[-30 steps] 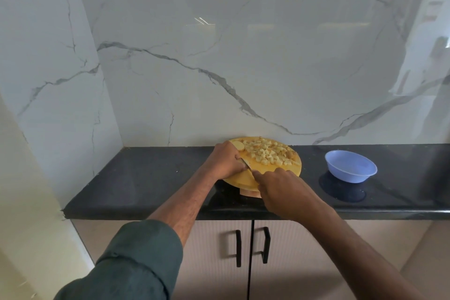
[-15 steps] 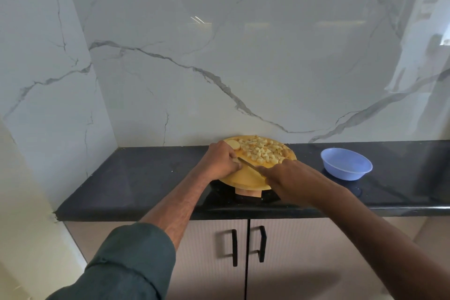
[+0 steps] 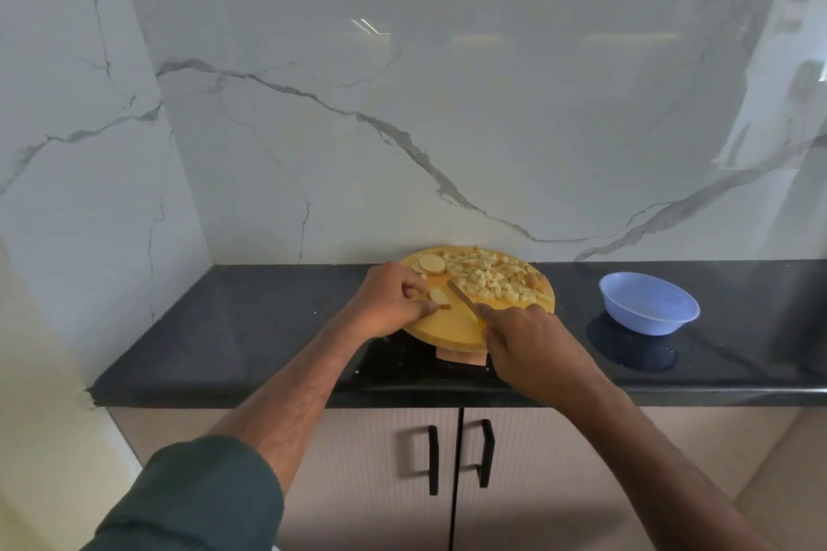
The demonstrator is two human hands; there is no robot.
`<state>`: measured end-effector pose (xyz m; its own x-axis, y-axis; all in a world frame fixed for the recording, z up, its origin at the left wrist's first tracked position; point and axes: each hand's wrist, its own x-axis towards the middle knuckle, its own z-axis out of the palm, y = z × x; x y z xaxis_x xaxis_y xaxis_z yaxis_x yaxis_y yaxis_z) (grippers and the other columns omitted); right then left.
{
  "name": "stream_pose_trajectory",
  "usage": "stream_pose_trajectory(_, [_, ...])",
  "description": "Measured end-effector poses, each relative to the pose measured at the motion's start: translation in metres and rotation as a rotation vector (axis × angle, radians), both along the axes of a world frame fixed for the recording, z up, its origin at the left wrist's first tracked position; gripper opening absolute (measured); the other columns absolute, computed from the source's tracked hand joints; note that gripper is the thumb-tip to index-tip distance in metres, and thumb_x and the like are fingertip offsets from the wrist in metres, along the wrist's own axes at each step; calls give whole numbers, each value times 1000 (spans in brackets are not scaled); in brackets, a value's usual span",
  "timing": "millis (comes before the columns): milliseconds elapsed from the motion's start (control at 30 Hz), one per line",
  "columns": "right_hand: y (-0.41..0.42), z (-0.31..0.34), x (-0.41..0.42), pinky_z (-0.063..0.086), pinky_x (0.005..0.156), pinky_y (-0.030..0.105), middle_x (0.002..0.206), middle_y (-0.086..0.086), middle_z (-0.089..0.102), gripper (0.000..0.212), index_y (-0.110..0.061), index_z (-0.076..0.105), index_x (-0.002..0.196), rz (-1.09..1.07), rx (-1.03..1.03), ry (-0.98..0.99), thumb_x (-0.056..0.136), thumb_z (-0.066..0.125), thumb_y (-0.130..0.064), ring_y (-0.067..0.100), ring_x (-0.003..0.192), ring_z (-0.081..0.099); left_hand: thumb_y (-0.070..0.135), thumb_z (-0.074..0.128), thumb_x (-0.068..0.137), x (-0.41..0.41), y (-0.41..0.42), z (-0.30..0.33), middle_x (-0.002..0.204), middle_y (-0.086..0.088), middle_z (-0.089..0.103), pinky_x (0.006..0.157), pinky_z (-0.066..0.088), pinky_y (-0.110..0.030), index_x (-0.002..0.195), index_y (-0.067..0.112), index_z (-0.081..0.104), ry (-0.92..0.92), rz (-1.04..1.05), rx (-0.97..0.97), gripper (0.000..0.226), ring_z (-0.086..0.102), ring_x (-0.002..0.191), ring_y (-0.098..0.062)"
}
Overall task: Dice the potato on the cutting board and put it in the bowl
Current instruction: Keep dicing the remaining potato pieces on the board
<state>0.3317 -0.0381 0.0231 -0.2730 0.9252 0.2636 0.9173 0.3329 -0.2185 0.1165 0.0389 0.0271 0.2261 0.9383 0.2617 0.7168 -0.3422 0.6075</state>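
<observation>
A round yellow wooden cutting board (image 3: 447, 327) lies on the black counter. A heap of diced potato (image 3: 492, 277) covers its far right part, and round potato slices (image 3: 430, 264) lie at its far left. My left hand (image 3: 389, 300) pinches a small potato piece (image 3: 437, 295) against the board. My right hand (image 3: 532, 349) grips a knife (image 3: 463, 298), its blade slanting up-left beside that piece. The blue plastic bowl (image 3: 649, 304) stands to the right of the board with nothing in it.
The black counter (image 3: 223, 327) runs along a white marble wall, with another marble wall at its left end. Below are cabinet doors with black handles (image 3: 456, 459). The board's handle (image 3: 461, 357) points toward me.
My left hand has shifted a little so that the small potato piece and the round slices show. The knife blade now lies just right of that piece. The camera has tilted slightly.
</observation>
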Motion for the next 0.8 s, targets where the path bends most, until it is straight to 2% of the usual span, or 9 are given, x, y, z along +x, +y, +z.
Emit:
stream_pose_trajectory(33, [0, -1, -2, 56, 84, 42, 102, 2, 67, 47, -31, 41, 154, -2, -5, 23, 107, 37, -34, 21, 94, 61, 23, 81, 84, -2, 1, 0, 86, 0, 68, 72, 53, -26, 114, 13, 75, -6, 0, -1, 32, 58, 75, -6])
stream_pose_trajectory(133, [-1, -3, -10, 56, 82, 40, 100, 2, 66, 47, -32, 41, 153, -5, -6, 71, 107, 37, -34, 20, 91, 61, 18, 79, 86, -4, 2, 0, 102, 1, 73, 80, 47, -10, 116, 11, 74, -25, 2, 0, 32, 64, 89, -1])
stream_pose_trajectory(233, [-4, -7, -18, 58, 78, 42, 95, 3, 64, 47, -32, 41, 153, -32, 4, 105, 106, 36, -35, 22, 86, 61, 18, 79, 86, -3, 4, -2, 111, -1, 74, 87, 48, -12, 114, 10, 75, -32, 1, -1, 29, 65, 98, -3])
stream_pose_trajectory(367, [-9, -6, -24, 57, 76, 42, 94, 4, 63, 47, -31, 42, 153, -62, -13, 114, 106, 35, -33, 22, 84, 60, 20, 80, 85, 1, 6, -4, 111, -1, 74, 80, 43, -8, 111, 10, 76, -42, 23, 11, 28, 65, 97, -3])
stream_pose_trajectory(500, [-11, 1, -32, 53, 79, 37, 109, 8, 63, 46, -27, 43, 153, -57, -33, 84, 107, 35, -31, 24, 95, 57, 20, 80, 85, 4, 9, -7, 108, -1, 75, 74, 41, -6, 107, 10, 78, -54, 44, 23, 25, 63, 93, -2])
stream_pose_trajectory(633, [-14, 4, -40, 53, 78, 36, 109, 8, 63, 42, -23, 47, 148, -61, -45, 72, 108, 35, -30, 23, 93, 58, 21, 81, 83, 3, 10, -7, 107, 0, 75, 77, 42, -9, 105, 11, 79, -58, 46, 22, 24, 65, 95, -3])
stream_pose_trajectory(800, [-16, 4, -37, 53, 84, 41, 112, 9, 64, 45, -24, 43, 151, -73, -63, 71, 108, 34, -30, 27, 99, 58, 23, 80, 85, -1, 7, -4, 108, 2, 74, 84, 48, -14, 108, 13, 78, -55, 14, -1, 25, 63, 97, -1])
